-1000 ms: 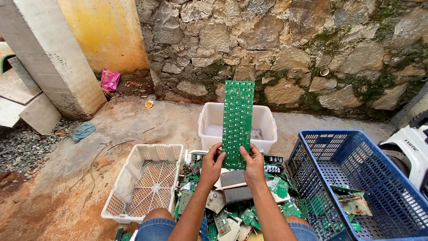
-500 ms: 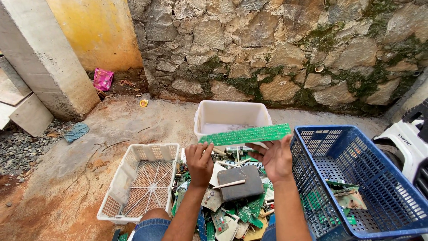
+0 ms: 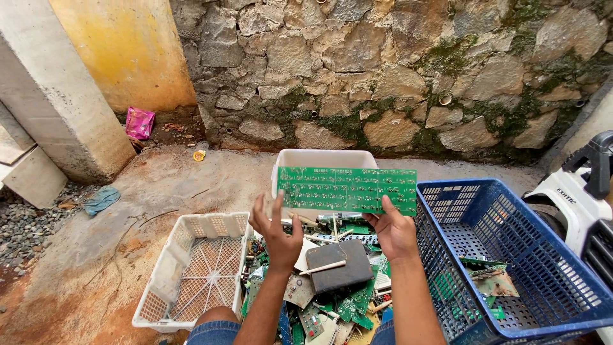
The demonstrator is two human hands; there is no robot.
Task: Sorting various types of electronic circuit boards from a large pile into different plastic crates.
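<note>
Two bare hands hold up a long green circuit board [image 3: 348, 190]. The board lies sideways, flat side to the camera, and it is in front of a white plastic tub [image 3: 322, 160] that sits at 12 o'clock from the hands.

The left hand [image 3: 276, 231] is at the board's lower left corner. Its fingers are spread and bent a little, and one fingertip touches the board's edge (I cannot tell if it really pinches the board). The right hand [image 3: 394, 231] is under the board's right half. Its thumb presses on the front of the board near the bottom edge and its other fingers go behind, so it grips the board.

Below the hands, at 6 o'clock, is a heap of broken circuit boards [image 3: 332, 300], mostly green. A dark flat box [image 3: 337, 268] with a pale stick across it lies on top of the heap.

At 9 o'clock from the heap sits a white plastic crate [image 3: 198, 268] with holes in its floor. At 3 o'clock sits a blue plastic crate [image 3: 511, 255] with a few green board bits inside. A white machine [image 3: 578, 191] shows at the far right edge.

Behind it all is a stone wall [image 3: 383, 70] with moss. At 10 o'clock a pink bag [image 3: 140, 122] lies on the ground by a yellow wall [image 3: 121, 51].
</note>
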